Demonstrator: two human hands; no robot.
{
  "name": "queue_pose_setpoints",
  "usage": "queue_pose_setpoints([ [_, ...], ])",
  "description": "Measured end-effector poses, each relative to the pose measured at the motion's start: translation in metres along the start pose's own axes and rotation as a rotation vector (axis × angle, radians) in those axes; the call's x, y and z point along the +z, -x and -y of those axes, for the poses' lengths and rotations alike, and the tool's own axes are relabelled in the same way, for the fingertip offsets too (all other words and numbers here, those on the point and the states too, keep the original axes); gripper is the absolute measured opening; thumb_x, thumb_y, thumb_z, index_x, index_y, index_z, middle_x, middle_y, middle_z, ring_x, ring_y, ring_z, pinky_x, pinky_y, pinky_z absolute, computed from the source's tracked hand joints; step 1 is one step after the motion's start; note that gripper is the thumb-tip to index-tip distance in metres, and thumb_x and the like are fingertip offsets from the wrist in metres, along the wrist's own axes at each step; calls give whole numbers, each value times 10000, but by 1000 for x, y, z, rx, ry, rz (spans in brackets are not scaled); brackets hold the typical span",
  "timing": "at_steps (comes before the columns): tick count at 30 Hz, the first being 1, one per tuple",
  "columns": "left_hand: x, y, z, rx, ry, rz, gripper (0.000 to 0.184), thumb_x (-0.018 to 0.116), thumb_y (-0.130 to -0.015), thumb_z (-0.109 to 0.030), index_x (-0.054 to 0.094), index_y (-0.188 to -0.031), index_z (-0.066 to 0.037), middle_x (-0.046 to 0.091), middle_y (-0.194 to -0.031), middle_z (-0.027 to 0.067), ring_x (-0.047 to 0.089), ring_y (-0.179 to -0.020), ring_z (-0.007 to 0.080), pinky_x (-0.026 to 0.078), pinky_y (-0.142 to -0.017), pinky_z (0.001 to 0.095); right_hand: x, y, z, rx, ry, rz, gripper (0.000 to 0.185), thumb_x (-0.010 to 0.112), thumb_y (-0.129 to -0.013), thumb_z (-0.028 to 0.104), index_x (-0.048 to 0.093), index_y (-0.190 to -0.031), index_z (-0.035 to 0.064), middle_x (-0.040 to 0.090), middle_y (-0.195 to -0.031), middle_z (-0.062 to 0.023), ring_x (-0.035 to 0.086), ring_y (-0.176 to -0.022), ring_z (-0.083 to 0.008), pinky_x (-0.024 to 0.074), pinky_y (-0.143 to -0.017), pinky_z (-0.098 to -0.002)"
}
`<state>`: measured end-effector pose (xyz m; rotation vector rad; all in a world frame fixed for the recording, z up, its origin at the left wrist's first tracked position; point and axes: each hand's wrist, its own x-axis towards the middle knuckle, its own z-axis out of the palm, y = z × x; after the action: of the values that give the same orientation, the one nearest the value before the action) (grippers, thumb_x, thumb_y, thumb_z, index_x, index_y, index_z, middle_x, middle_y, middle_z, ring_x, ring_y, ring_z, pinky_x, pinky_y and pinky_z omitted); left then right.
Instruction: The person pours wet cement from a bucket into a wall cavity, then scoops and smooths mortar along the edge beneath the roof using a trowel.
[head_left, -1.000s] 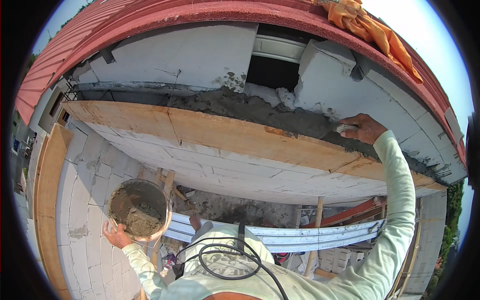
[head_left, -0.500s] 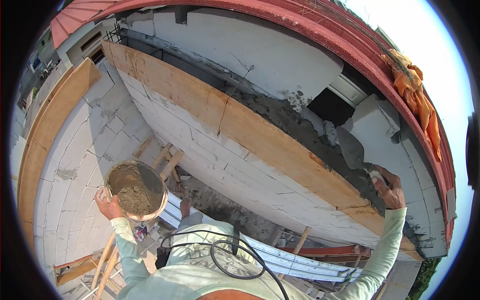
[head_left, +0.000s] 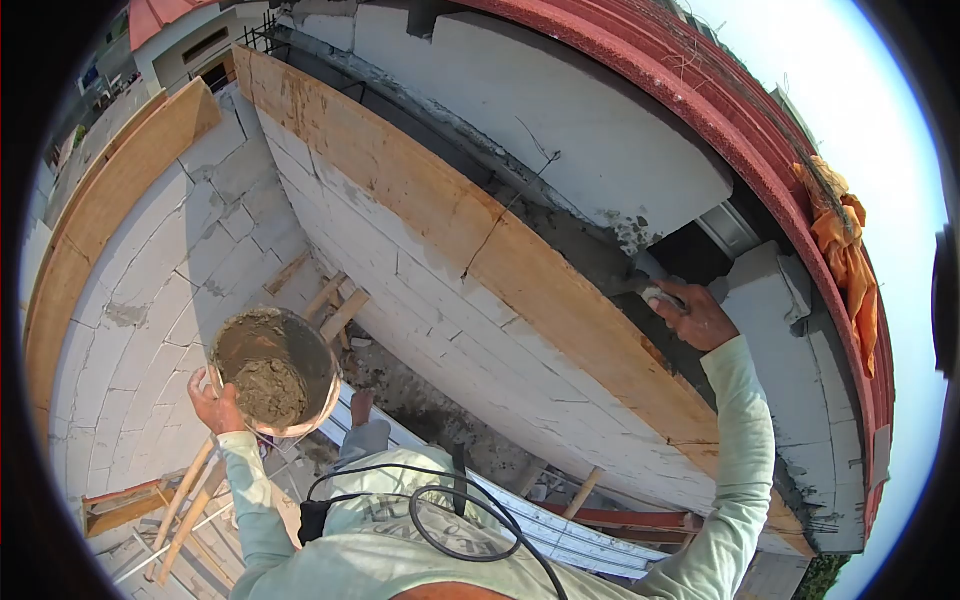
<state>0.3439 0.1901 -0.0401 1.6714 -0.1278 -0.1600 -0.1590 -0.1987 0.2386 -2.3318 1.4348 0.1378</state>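
Note:
My left hand (head_left: pixel 214 404) grips a round bucket (head_left: pixel 312 348) at its rim. Wet grey mortar (head_left: pixel 272 392) lies inside the tilted bucket. My right hand (head_left: pixel 698 318) is closed round the handle of a trowel (head_left: pixel 632 284), whose blade is seen nearly edge-on and is partly hard to make out. The blade is down in the mortar-lined gap between a long wooden board (head_left: pixel 430 215) and the white block wall (head_left: pixel 560 120). Whether the blade touches the mortar there, I cannot tell.
A red roof edge (head_left: pixel 600 62) curves above the gap, with an orange cloth (head_left: pixel 845 255) hanging from it. Thin wire (head_left: pixel 487 240) crosses the board. Below are wooden poles (head_left: pixel 183 490), a corrugated metal sheet (head_left: pixel 590 540) and rubble. A black cable (head_left: pixel 470 490) loops over my shirt.
My right hand has moved the trowel leftward and up in view along the gap; its broad blade face has turned away. My left hand still holds the bucket. The view has shifted slightly.

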Motion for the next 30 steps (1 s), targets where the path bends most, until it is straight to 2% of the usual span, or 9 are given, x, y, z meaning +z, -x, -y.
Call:
queue_pose_setpoints([
  [3,13,-10,22,103,32,39,577,508,-649,165,438,-1181,-49,597,-987,148,574,-807,197,463,-678,274,-4,4,8,38,2,-19,488,585,-894,374,568,-1241,31,609,-1154,-231,566,-1095,-375,437,-936,-395],
  [7,26,3,-12,59,-67,84,573,501,-646,177,438,-1173,-41,564,-1071,172,567,-889,196,463,-718,272,-4,4,5,-67,38,-48,487,578,-894,380,566,-1241,39,637,-1067,-226,603,-1013,-378,458,-903,-410],
  [9,27,5,-9,106,18,77,565,506,-648,166,436,-1172,-32,578,-1037,164,572,-867,188,465,-707,271,-5,-8,7,-136,74,-37,483,572,-896,381,563,-1244,46,649,-1022,-221,613,-990,-378,467,-890,-417],
  [11,20,-5,2,182,22,60,557,510,-648,156,434,-1170,-22,603,-957,151,580,-812,183,466,-688,266,23,-18,24,-193,152,-231,423,567,-899,359,583,-1198,59,658,-947,-205,624,-931,-384,489,-837,-441],
  [18,23,15,-38,150,89,95,589,545,-628,100,432,-1194,-18,590,-770,89,539,-682,165,431,-604,263,11,-28,76,-184,300,-229,344,557,-900,352,606,-1111,85,661,-906,-195,620,-899,-391,492,-792,-476],
  [21,4,6,-29,89,106,41,595,536,-624,105,429,-1196,-21,591,-790,101,540,-682,169,431,-602,264,-9,-6,81,-98,433,-193,362,549,-905,356,605,-1129,77,661,-906,-198,620,-896,-393,490,-794,-462],
  [27,-5,17,-3,80,71,23,581,508,-641,145,433,-1186,-44,585,-846,133,542,-686,181,429,-588,267,-30,18,63,-132,112,-210,415,541,-914,369,606,-1147,32,651,-869,-230,626,-829,-389,479,-750,-436],
  [28,-7,17,3,83,68,33,581,508,-641,145,433,-1186,-44,585,-846,133,542,-686,181,429,-588,267,-27,14,70,-31,102,-134,431,521,-924,384,605,-1145,23,651,-865,-230,625,-826,-385,478,-749,-434],
  [30,-10,10,11,39,15,75,613,503,-637,165,419,-1205,-51,581,-1019,185,588,-834,220,460,-657,275,-21,4,82,89,69,-75,449,502,-934,398,604,-1143,14,651,-861,-231,625,-824,-381,476,-748,-431],
])
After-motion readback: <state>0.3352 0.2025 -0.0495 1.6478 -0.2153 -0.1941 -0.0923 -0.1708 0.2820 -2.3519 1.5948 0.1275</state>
